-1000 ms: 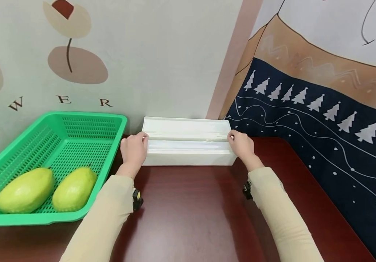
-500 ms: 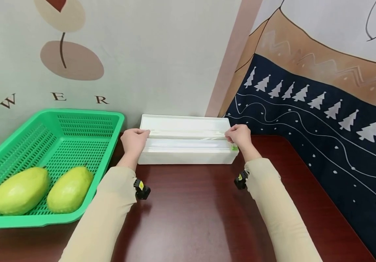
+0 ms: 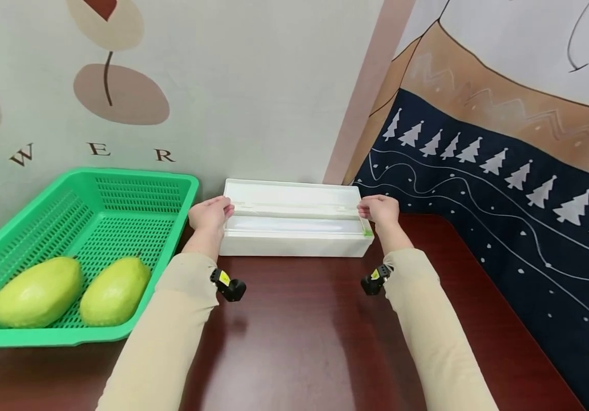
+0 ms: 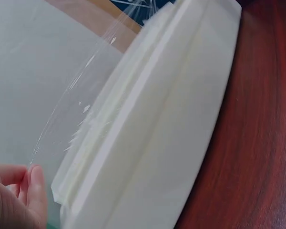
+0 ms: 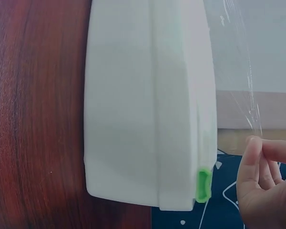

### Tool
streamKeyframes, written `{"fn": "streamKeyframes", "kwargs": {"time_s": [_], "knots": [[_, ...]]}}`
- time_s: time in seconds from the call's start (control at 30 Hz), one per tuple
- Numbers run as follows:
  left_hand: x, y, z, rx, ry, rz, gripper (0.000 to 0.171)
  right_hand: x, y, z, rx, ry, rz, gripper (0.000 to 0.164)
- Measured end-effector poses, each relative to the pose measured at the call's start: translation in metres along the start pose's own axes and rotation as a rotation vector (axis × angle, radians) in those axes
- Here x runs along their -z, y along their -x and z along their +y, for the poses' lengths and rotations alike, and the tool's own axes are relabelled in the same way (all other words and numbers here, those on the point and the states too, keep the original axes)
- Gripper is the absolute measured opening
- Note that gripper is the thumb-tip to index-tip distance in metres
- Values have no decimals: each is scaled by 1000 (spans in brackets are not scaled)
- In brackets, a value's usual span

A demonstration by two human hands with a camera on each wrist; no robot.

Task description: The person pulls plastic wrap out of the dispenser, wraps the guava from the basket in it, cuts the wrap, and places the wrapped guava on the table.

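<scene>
A long white cling film dispenser stands on the table by the wall, its lid raised at the back. My left hand pinches one corner of the clear cling film between thumb and fingers, just past the left end of the box. At the opposite end, my right hand pinches the other corner. The film's edge stretches between both hands above the dispenser, with folds gathered near the right fingertips. A small green piece sits at the dispenser's right end.
To the left is a green plastic basket holding two yellow-green fruits. The dark red-brown table extends in front of the dispenser. A pale wall covering and a navy patterned cloth border the back and right.
Both hands have lifted slightly away from the dispenser, still pinching the film. The green piece at the right end has come into sight from behind the right hand.
</scene>
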State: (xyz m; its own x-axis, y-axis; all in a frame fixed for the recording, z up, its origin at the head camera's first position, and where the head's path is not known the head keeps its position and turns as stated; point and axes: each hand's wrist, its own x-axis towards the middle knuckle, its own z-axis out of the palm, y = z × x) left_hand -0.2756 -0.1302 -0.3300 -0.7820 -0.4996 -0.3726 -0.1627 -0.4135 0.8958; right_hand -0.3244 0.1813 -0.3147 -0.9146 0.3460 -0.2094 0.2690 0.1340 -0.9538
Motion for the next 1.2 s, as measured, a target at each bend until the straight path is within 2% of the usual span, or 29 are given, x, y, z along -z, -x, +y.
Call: {"fn": "streamKeyframes", "kwargs": {"time_s": [0.13,0.37,0.53,0.73,0.97,1.2], "knots": [[1,7,8,19,86,-8,28,4,4,-4,-4,-97,-19,17],[3,18,24,43,163,-12,15,11,12,-12,7,-226,-46,6],[3,24,32,38,212,-33,12,16,21,-22,23,-309,-65,8],[2,33,43,32,294,-55,14,25,32,-32,46,-328,-86,9],[3,44,56,38,311,-75,11,32,40,-43,55,-361,-91,14],[5,57,70,27,365,-126,20,37,50,-56,114,-369,-109,16]]}}
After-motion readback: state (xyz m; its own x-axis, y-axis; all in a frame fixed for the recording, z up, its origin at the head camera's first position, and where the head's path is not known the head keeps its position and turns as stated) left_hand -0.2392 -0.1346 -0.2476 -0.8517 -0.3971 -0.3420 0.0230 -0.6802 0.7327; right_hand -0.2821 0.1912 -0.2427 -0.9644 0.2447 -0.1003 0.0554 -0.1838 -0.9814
